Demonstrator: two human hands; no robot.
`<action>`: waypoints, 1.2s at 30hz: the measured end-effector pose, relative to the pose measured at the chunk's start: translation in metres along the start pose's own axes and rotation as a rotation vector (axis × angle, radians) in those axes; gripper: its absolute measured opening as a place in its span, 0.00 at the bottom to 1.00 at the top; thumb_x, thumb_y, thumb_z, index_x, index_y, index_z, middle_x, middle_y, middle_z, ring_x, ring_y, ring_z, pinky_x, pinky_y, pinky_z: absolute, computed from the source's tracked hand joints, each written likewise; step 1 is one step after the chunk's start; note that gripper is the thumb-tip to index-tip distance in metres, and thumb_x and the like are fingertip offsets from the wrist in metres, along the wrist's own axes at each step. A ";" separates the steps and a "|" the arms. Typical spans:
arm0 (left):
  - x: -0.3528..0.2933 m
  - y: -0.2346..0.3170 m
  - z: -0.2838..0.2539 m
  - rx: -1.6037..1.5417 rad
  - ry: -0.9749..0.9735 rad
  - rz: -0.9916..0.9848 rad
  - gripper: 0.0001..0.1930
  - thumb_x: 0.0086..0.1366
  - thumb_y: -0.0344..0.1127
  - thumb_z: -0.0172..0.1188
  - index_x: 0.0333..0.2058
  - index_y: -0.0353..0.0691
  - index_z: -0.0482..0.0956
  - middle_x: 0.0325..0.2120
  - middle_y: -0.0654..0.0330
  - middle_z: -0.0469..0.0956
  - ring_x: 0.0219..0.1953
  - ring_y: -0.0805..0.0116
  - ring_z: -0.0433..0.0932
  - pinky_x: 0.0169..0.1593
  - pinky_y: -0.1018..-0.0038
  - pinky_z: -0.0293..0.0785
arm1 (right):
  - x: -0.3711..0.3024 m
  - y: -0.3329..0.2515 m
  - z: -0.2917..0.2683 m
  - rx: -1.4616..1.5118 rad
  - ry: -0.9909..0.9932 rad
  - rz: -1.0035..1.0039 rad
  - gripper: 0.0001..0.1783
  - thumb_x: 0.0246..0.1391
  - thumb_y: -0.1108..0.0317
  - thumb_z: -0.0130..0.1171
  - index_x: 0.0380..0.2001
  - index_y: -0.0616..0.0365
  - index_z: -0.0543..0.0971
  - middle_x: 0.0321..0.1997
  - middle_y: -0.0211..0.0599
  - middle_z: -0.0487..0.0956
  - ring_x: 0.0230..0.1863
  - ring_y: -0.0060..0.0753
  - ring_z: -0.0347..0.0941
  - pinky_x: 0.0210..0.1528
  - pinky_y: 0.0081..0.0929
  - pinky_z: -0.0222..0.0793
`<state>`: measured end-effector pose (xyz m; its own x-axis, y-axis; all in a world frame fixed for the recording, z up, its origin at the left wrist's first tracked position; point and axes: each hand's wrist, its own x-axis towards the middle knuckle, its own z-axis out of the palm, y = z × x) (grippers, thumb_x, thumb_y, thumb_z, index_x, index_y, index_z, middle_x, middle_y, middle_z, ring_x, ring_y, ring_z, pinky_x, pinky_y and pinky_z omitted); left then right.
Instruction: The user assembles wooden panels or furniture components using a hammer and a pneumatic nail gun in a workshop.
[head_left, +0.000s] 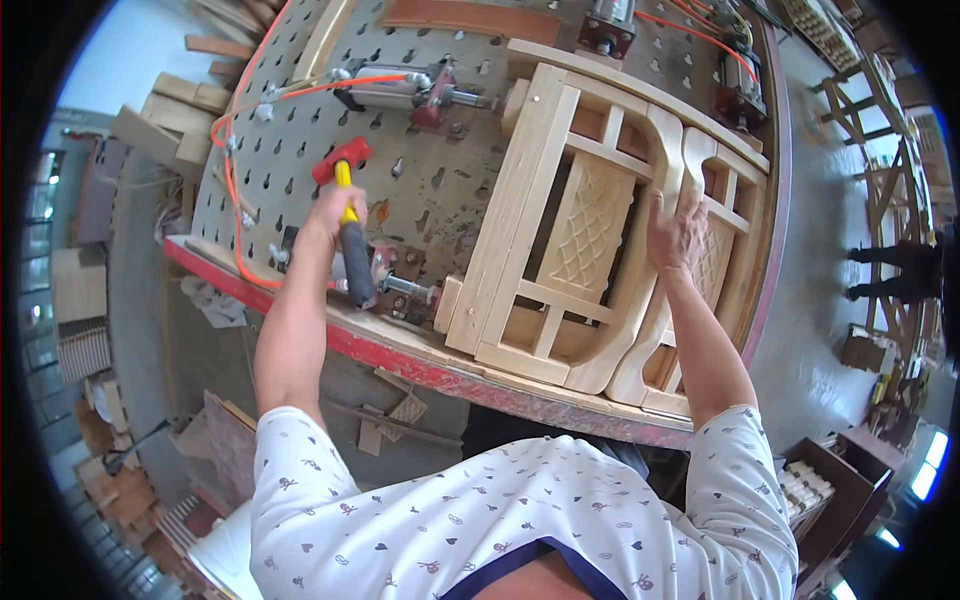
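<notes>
My left hand [335, 208] is closed round the handle of a hammer with a red head [342, 160] and a yellow and black handle [355, 258]. It is over the bench, left of two pale wooden frames lying side by side. The left frame [500, 215] holds a panel carved with a lattice pattern [588, 225]. Its curved rail runs beside that of the right frame [735, 220], whose carved panel is partly covered by my right arm. My right hand [678, 232] rests across the two curved rails with fingers stretched out, gripping nothing.
The holed metal bench [440, 185] has a worn red front edge [400, 362]. Clamping cylinders [395, 92] stand left of and beyond the frames. An orange hose [229, 190] loops along the bench's left side. Wood pieces [180, 115] lie beyond its left edge.
</notes>
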<state>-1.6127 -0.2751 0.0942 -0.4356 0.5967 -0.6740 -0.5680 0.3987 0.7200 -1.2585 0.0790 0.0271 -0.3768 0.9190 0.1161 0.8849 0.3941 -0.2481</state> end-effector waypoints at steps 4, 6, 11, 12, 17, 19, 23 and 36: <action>-0.008 -0.017 0.067 0.050 -0.101 -0.097 0.04 0.60 0.30 0.56 0.30 0.41 0.70 0.17 0.66 0.71 0.15 0.76 0.68 0.19 0.79 0.66 | -0.002 0.004 0.004 -0.029 0.060 -0.027 0.44 0.62 0.36 0.43 0.67 0.62 0.58 0.62 0.66 0.66 0.58 0.64 0.67 0.59 0.49 0.65; -0.013 -0.024 0.103 0.067 -0.124 -0.142 0.04 0.59 0.29 0.57 0.30 0.41 0.70 0.17 0.66 0.70 0.14 0.77 0.67 0.18 0.80 0.65 | -0.002 0.002 0.005 -0.017 0.046 -0.026 0.44 0.62 0.36 0.43 0.67 0.62 0.58 0.62 0.66 0.66 0.58 0.64 0.68 0.59 0.50 0.65; -0.042 0.012 0.048 0.210 -0.114 -0.164 0.07 0.58 0.29 0.59 0.32 0.41 0.69 0.18 0.67 0.70 0.14 0.79 0.66 0.16 0.80 0.64 | 0.002 0.013 0.009 0.020 0.034 -0.050 0.45 0.61 0.35 0.44 0.67 0.63 0.59 0.62 0.67 0.66 0.57 0.66 0.69 0.58 0.50 0.66; -0.057 0.020 0.036 0.208 -0.054 -0.180 0.07 0.58 0.30 0.60 0.33 0.41 0.70 0.18 0.67 0.70 0.14 0.80 0.66 0.15 0.81 0.63 | 0.001 0.015 0.009 0.029 0.020 -0.042 0.45 0.61 0.35 0.44 0.67 0.63 0.59 0.62 0.67 0.66 0.57 0.66 0.69 0.58 0.50 0.66; -0.114 0.050 -0.085 0.231 0.287 -0.051 0.06 0.60 0.28 0.59 0.33 0.42 0.70 0.17 0.69 0.68 0.14 0.81 0.65 0.15 0.83 0.61 | 0.002 0.009 0.005 0.045 0.035 -0.039 0.45 0.60 0.35 0.45 0.66 0.63 0.60 0.61 0.67 0.66 0.57 0.66 0.69 0.58 0.50 0.66; -0.118 0.054 -0.104 0.248 0.260 -0.099 0.05 0.60 0.28 0.59 0.33 0.42 0.71 0.17 0.68 0.69 0.13 0.80 0.65 0.15 0.82 0.62 | 0.004 0.010 0.005 0.029 0.054 -0.031 0.45 0.60 0.35 0.45 0.65 0.63 0.60 0.61 0.68 0.66 0.57 0.66 0.69 0.58 0.51 0.67; -0.093 0.046 -0.057 0.272 0.142 -0.259 0.05 0.58 0.28 0.58 0.31 0.40 0.71 0.16 0.65 0.70 0.13 0.77 0.66 0.16 0.80 0.63 | 0.000 -0.005 0.002 0.017 0.028 -0.013 0.45 0.60 0.35 0.45 0.65 0.63 0.60 0.61 0.68 0.66 0.57 0.66 0.68 0.57 0.51 0.67; -0.109 0.005 0.047 0.164 -0.165 -0.337 0.09 0.61 0.24 0.56 0.40 0.36 0.68 0.18 0.64 0.69 0.12 0.77 0.64 0.13 0.80 0.60 | 0.000 0.004 -0.002 0.062 0.010 0.007 0.43 0.60 0.37 0.45 0.65 0.63 0.61 0.61 0.67 0.66 0.57 0.67 0.68 0.56 0.50 0.68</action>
<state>-1.5357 -0.3057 0.1792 -0.1186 0.5119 -0.8508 -0.5354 0.6887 0.4890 -1.2541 0.0808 0.0277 -0.3677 0.9217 0.1233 0.8687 0.3877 -0.3082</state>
